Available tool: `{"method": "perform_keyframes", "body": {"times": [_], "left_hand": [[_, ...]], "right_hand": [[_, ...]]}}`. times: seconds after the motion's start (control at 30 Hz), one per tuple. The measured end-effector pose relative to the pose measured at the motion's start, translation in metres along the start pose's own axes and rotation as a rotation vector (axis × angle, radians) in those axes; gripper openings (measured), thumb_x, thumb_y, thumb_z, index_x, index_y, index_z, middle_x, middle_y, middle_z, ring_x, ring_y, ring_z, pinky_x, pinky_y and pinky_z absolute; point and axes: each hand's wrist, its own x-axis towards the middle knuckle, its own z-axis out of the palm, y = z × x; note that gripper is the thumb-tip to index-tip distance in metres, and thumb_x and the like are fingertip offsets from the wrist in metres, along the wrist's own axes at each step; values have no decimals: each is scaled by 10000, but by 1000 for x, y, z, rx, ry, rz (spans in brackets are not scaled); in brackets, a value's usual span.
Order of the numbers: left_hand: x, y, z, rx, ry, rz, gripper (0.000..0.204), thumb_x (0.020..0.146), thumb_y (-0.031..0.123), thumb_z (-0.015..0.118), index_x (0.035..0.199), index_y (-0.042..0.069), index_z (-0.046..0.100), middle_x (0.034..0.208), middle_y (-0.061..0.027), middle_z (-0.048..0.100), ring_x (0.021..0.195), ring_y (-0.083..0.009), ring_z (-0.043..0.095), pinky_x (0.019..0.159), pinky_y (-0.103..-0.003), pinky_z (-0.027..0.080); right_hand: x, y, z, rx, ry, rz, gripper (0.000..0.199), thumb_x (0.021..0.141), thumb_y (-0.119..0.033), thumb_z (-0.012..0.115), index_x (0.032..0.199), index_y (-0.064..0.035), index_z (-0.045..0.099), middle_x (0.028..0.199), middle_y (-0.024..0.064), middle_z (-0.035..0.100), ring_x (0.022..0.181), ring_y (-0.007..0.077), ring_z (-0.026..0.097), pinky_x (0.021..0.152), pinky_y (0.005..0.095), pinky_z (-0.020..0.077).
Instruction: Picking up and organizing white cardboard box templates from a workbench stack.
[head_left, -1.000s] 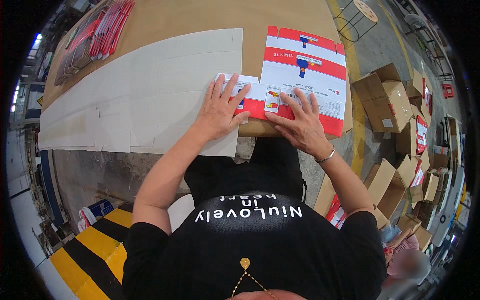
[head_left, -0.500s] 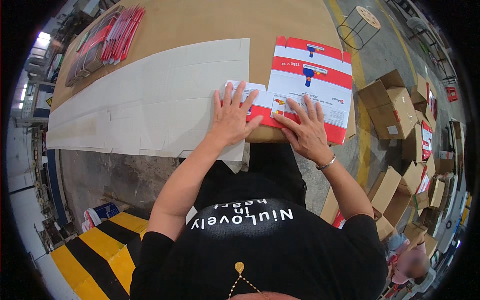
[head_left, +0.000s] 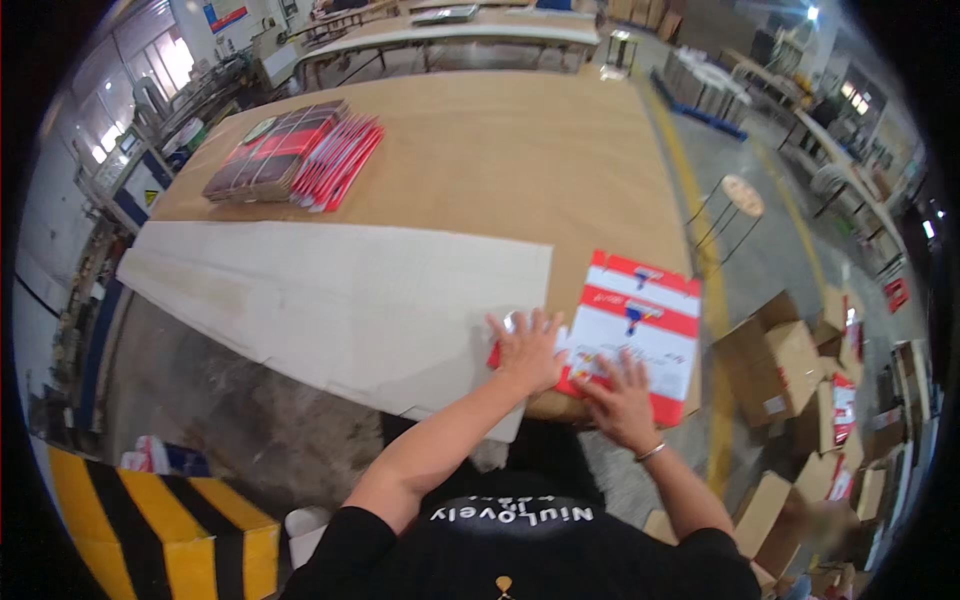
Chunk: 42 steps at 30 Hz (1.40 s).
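Note:
A flat red-and-white printed carton blank (head_left: 648, 345) lies near the table's right front corner, its narrower left flap overlapping a long pale cardboard sheet (head_left: 340, 295). My left hand (head_left: 530, 355) rests on that flap with fingers spread, covering most of it. To its right, my right hand (head_left: 622, 402) presses flat on the lower part of the blank, fingers apart and thumb pointing left. Neither hand grips anything. The pale sheet stretches left from under my left hand and overhangs the table's front edge.
A tied bundle of folded cartons (head_left: 270, 160) and a red-edged stack (head_left: 342, 165) sit at the back left of the brown table (head_left: 490, 160). Right of the table are a stool (head_left: 741, 197) and open cardboard boxes (head_left: 770, 365). A yellow-and-black striped block (head_left: 165, 520) stands lower left.
The view has tilted up, so the table's far side and the room behind now show. Both hands stay flat on the carton blank, with little visible shift against it.

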Motion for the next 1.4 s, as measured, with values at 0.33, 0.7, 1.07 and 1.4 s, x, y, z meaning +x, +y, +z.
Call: {"method": "perform_keyframes", "body": {"times": [0.33,0.7,1.07,1.4], "left_hand": [[53,-18,-7,-192,-33,-122,605,944,553,543,1434,203,485,1372,-142,455,1284,-349,473,1038,-794,203],[-82,-157,-87,-16,-326,-417,565,914,508,628,1420,276,529,1460,-115,432,1289,-386,428,1056,-742,262],[-113,-183,-51,-28,-7,-270,537,886,463,662,1393,325,556,1426,-51,458,1205,-355,436,972,-641,365],[-104,-178,-41,-64,127,-143,558,881,496,657,1402,332,537,1403,-25,455,1183,-323,421,940,-651,362]], "right_hand": [[10,5,-29,-18,-98,-113,504,880,-250,675,1361,-382,607,1513,64,456,1448,420,309,1179,631,165],[101,183,-55,328,92,573,528,850,-132,725,1363,-95,604,1074,192,687,971,276,661,780,376,547],[187,248,-25,1062,253,865,577,873,-128,760,1380,4,519,959,108,712,801,192,689,711,334,574],[393,221,-6,1632,324,548,361,959,-107,617,1285,44,586,1067,87,695,862,149,679,783,224,558]]}}
